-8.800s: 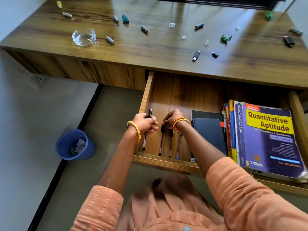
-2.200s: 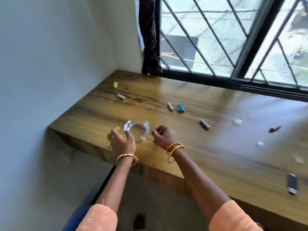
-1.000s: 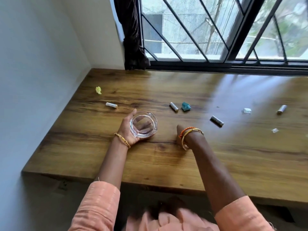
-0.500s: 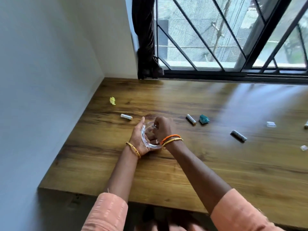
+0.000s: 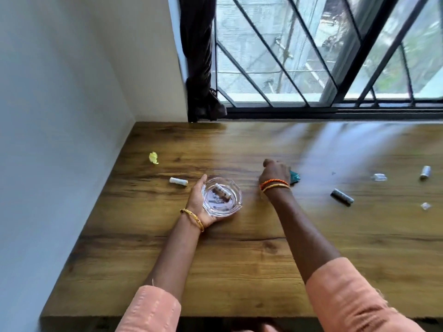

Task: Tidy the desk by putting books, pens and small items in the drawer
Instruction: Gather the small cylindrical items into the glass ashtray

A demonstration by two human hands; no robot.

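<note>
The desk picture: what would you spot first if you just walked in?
First, the glass dish near the middle of the wooden desk, cupped in the left hand, with a small white roll lying inside it. Next, the right hand reaching over a teal scrap just beyond the dish. Little bits lie scattered about, like a yellow crumple far left and a grey roll to the right.

Head-worn camera looks steeply down over the desk (image 5: 239, 271) toward the window (image 5: 311, 56).
</note>
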